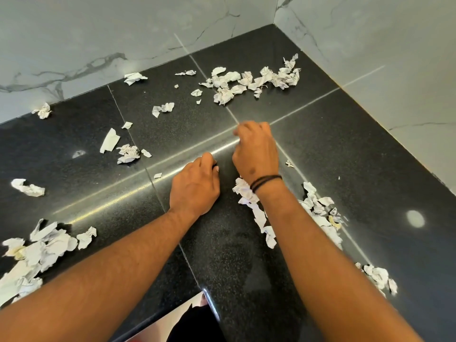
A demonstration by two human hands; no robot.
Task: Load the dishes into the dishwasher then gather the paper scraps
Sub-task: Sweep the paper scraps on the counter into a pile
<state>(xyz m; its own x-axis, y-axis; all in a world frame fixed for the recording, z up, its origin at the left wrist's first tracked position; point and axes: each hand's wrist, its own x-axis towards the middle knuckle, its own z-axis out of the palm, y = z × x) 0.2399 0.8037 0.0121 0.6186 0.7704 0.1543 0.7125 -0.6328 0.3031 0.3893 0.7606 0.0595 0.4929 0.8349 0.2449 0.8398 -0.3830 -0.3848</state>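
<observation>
Crumpled white paper scraps lie scattered over a black granite counter (pixel 345 149). The biggest far cluster of scraps (pixel 254 80) sits near the back corner. My left hand (pixel 195 187) rests knuckles-up on the counter's middle, fingers curled under, no paper visible in it. My right hand (pixel 255 150) is just right of it and slightly farther back, fingers curled and a little blurred, its palm hidden. A trail of scraps (pixel 248 196) lies under my right wrist, and more scraps (pixel 318 206) sit to the right of that forearm.
Marble walls (pixel 370 58) close the counter at the back and right. A large scrap pile (pixel 37 248) lies front left, a small scrap pile (pixel 377 275) front right, and a crumpled ball (pixel 128 153) sits mid-left. The counter's front edge (pixel 172 314) is below my arms.
</observation>
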